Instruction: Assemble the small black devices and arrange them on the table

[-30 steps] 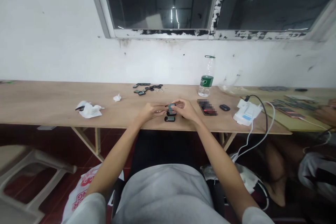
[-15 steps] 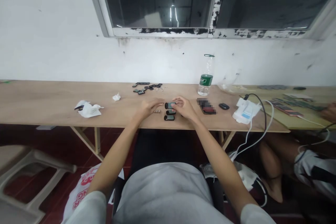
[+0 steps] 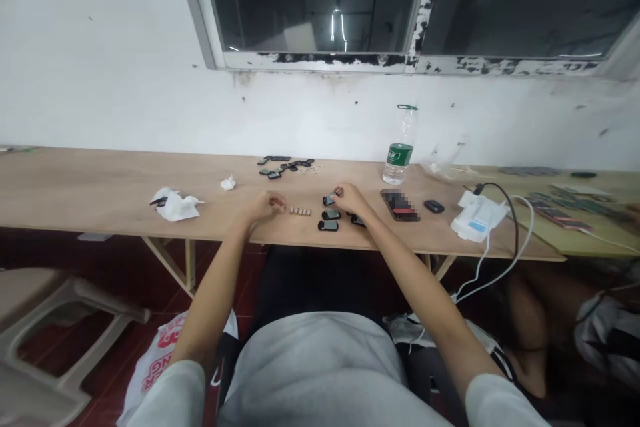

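Observation:
My right hand [image 3: 351,199] grips a small black case with a grey-green panel [image 3: 328,200], tilted, at the far end of a short column. Below it on the table lie two similar cases, one [image 3: 331,215] in the middle and one [image 3: 328,225] nearest the edge. More black pieces [image 3: 357,219] show partly behind my right wrist. To the left, my left hand [image 3: 267,205] has its fingers curled together beside a row of small metallic cylinders [image 3: 301,211]. Whatever its fingertips hold is too small to make out.
Behind my hands lies a pile of black cases [image 3: 285,167] with small bits [image 3: 311,170]. A water bottle [image 3: 399,155], a phone [image 3: 400,205], a black oval object [image 3: 433,206] and a white power strip [image 3: 477,217] with cables stand right. Crumpled tissues [image 3: 179,205] lie left.
My left hand has drawn back leftward from the case, uncovering the row of cylinders. The case in my right hand has tilted. The whole view has shifted slightly.

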The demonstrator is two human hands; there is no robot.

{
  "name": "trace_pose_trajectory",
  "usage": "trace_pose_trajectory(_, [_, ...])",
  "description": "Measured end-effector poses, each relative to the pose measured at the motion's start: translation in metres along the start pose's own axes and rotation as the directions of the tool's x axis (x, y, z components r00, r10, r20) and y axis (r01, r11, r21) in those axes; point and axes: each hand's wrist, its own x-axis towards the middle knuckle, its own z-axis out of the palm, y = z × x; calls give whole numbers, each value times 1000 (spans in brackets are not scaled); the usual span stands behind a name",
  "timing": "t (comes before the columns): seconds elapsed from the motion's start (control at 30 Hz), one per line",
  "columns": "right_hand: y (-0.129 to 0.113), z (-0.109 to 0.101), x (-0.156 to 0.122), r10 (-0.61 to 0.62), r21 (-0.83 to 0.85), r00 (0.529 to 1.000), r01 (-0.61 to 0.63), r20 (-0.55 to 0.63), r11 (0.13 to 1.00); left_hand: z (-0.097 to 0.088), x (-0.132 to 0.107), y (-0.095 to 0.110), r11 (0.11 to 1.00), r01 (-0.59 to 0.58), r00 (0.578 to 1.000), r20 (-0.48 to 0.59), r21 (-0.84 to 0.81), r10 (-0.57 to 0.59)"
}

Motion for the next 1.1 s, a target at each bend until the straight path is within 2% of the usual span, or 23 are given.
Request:
trace_pose_trajectory(0.13, [1,3,4,-12,-130,997,21,71,991,1,-1,-6,987,17,998,60,-157,-7])
trace_pose_trajectory(0.27, [0,0,-2,-29,-140,994,44,107,989,3,-2,-3,978,23,996,85,-208,-5])
trace_pose_trajectory(0.37, [-1,-9,-10,-42,-109,997,50,70,993,3,-2,0,974,29,996,94,-225,-8])
trace_pose_trajectory(0.47, [-1,-24,-22,-34,-55,999,33,-15,998,2,-3,2,978,36,995,100,-204,-15])
trace_pose_trajectory(0.57, [3,-44,-38,21,12,993,-20,-115,1000,0,-6,4,993,4,997,75,-118,5])
trace_pose_trajectory(0.63, [7,-59,-50,39,46,992,-33,-120,998,0,-8,4,998,-39,998,55,-41,41])
trace_pose_trajectory(0.7, [11,-72,-60,13,63,999,-10,-47,998,0,-9,4,998,-67,997,46,15,66])
trace_pose_trajectory(0.77, [17,-85,-68,-20,51,996,16,82,999,2,-9,2,996,-76,996,49,43,74])
trace_pose_trajectory(0.9, [30,-101,-74,5,-8,948,-3,319,1000,6,-4,-8,994,-94,995,48,52,91])
trace_pose_trajectory(1.03, [42,-104,-73,104,-39,903,-96,417,995,9,0,-16,993,-105,993,55,45,102])
trace_pose_trajectory(1.1, [47,-101,-73,99,-15,896,-103,433,995,9,0,-17,993,-105,994,45,47,103])
